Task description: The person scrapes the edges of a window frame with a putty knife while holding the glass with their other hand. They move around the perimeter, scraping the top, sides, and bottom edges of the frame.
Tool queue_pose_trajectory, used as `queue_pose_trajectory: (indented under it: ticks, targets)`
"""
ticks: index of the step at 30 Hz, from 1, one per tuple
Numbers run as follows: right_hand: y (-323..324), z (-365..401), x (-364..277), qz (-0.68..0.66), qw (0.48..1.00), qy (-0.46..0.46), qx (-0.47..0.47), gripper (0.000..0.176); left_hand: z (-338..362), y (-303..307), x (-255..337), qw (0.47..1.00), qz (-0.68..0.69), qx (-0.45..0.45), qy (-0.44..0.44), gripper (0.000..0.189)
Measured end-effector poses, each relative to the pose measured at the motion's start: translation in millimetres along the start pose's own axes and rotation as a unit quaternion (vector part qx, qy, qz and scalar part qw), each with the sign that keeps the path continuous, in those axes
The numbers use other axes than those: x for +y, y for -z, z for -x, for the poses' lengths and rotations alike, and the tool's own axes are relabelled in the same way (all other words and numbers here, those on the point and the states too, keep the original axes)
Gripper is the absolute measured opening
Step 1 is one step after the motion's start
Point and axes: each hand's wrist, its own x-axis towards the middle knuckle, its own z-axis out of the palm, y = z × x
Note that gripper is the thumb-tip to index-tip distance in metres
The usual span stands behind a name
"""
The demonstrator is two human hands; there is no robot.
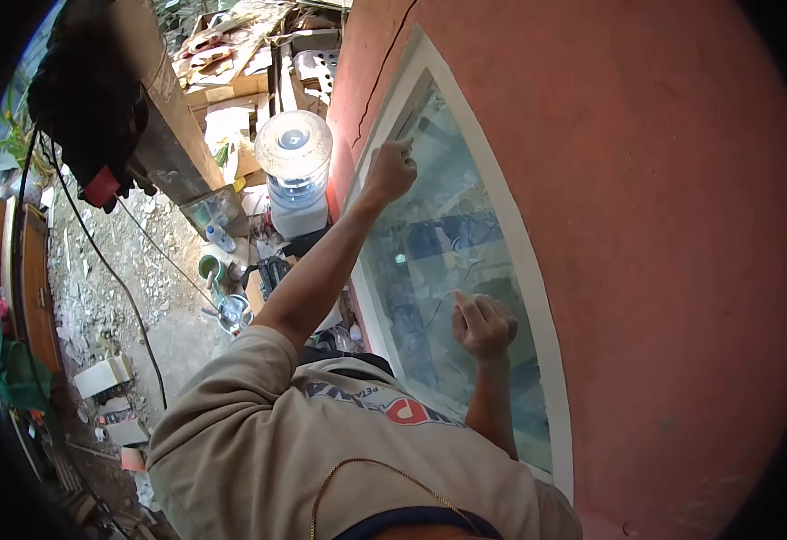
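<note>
A window with a white frame (537,315) and bluish glass (447,243) is set in the red wall. My left hand (393,169) is at the upper left part of the window, by the frame, with its fingers curled; anything in them is hidden or too small to name. Lower down, in front of the glass, my right hand (485,324) has its fingers bent together, with the forefinger and thumb side towards the pane. What it may hold cannot be made out. Pale dust or paste covers both hands.
Left of the window stands a water dispenser jug (292,166). A green cup (212,267), a plastic bottle (220,238) and tools lie on the ground below. A wooden post (173,126), hanging cables and a dark hanging bundle (83,94) are at the upper left.
</note>
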Motion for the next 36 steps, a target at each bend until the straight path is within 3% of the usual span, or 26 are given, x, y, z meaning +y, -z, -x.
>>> queue_pose_trajectory:
  ticks: [6,9,11,15,18,19,21,23,26,28,32,36]
  targets:
    - [-0.2,-2.0,-2.4,-0.01,1.0,0.008,0.013,0.025,-13.5,16.3,-12.5,1.0,0.009,-0.011,0.025,0.05]
    - [-4.5,-5.4,3.2,-0.017,0.999,0.015,0.023,0.024,-18.7,23.2,-4.7,0.999,-0.014,-0.029,-0.014,0.049]
    - [-6.9,-3.4,1.7,-0.024,0.999,0.013,0.025,0.024,-32.0,29.6,-1.8,0.997,0.019,-0.026,0.064,0.048]
    - [-10.7,-5.4,5.5,-0.015,0.999,0.028,0.025,0.023,-4.0,8.8,-6.7,1.0,0.006,0.008,-0.022,0.048]
    - [-10.5,-9.2,6.0,-0.018,0.999,0.03,0.023,0.023,-14.8,12.8,-16.0,0.999,-0.006,0.027,-0.035,0.047]
    - [-10.1,-9.4,4.2,-0.017,0.999,0.027,0.024,0.023,-27.8,19.2,-14.8,0.999,-0.006,0.005,0.033,0.048]
    - [-7.4,-7.4,3.7,-0.02,0.999,0.026,0.017,0.023,-35.9,34.9,-15.7,1.0,0.02,-0.005,0.0,0.049]
    - [-10.4,-8.8,3.0,-0.022,0.999,0.025,0.02,0.023,-20.7,28.3,-11.1,0.999,0.0,-0.027,0.029,0.049]
    - [-11.7,-10.9,5.8,-0.021,0.999,0.027,0.036,0.023,-14.8,14.4,-13.1,1.0,0.013,-0.007,-0.023,0.05]
    - [-10.1,-10.4,3.5,-0.024,0.999,0.021,0.028,0.022,-24.1,13.0,-15.6,0.999,-0.002,0.012,0.05,0.045]
    - [-9.6,-11.5,1.2,-0.031,0.999,0.02,0.028,0.022,-14.0,12.5,-7.4,0.999,0.022,-0.023,0.043,0.044]
    - [-12.8,-20.2,3.7,-0.062,0.998,-0.007,0.026,0.023,-2.4,-2.8,-16.5,0.998,0.044,0.046,-0.013,0.043]
